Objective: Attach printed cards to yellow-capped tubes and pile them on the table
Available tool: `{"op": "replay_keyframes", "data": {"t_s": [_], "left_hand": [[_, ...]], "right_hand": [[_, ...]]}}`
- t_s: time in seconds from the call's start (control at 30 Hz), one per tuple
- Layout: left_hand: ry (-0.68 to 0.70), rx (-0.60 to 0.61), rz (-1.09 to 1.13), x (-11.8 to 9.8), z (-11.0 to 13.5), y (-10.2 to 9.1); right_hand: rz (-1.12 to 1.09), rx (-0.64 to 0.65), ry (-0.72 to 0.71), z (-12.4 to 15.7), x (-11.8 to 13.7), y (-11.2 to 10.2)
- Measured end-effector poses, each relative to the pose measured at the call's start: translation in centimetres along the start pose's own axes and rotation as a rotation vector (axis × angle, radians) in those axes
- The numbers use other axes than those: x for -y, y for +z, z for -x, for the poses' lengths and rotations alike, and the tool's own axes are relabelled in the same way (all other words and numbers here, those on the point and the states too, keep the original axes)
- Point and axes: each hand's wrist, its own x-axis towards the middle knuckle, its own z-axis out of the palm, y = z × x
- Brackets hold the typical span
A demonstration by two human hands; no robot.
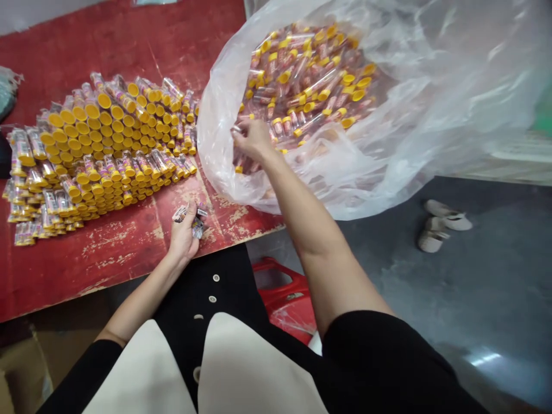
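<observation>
My left hand [185, 236] is closed around a small bunch of printed plastic wrappers [198, 228] just above the table's front edge. Over the near left part of a big clear plastic bag [219, 115], my right hand [254, 140] has its thumb and fingers pinched together. What sits between those fingertips is too small to make out. Inside the bag lie many loose clear tubes with yellow caps [308, 86] and reddish contents. Left of the bag, wrapped tubes [106, 126] are stacked in rows, their yellow ends facing me.
The worn red table [121, 236] carries the stack and the bag's left part. A red plastic stool [287, 293] stands under the edge. Pale shoes [440, 224] lie on the grey floor at right. Cardboard [64, 333] is below the table at lower left.
</observation>
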Motion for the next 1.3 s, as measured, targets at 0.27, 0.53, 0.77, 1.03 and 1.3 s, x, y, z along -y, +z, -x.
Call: {"op": "replay_keyframes", "data": {"t_s": [0.27, 0.53, 0.77, 1.03, 1.3], "left_hand": [[-0.011, 0.017, 0.081, 0.0, -0.3, 0.0], [-0.001, -0.009, 0.106, 0.8, -0.7, -1.0], [-0.018, -0.006, 0.128, 1.1, -0.8, -1.9], [-0.008, -0.054, 0.139, 0.3, -0.7, -2.8], [0.046, 0.044, 0.019, 0.4, 0.2, -2.6]], "right_hand": [[-0.834, -0.281, 0.037, 15.6, 3.8, -2.1], [-0.510, -0.152, 0.166, 23.2, 6.9, 1.1], [-0.995, -0.084, 0.181, 20.3, 8.1, 4.8], [-0.924, 0.017, 0.069, 23.6, 11.2, 4.0], [-0.322, -0.249, -0.107, 23.7, 12.5, 3.7]]}}
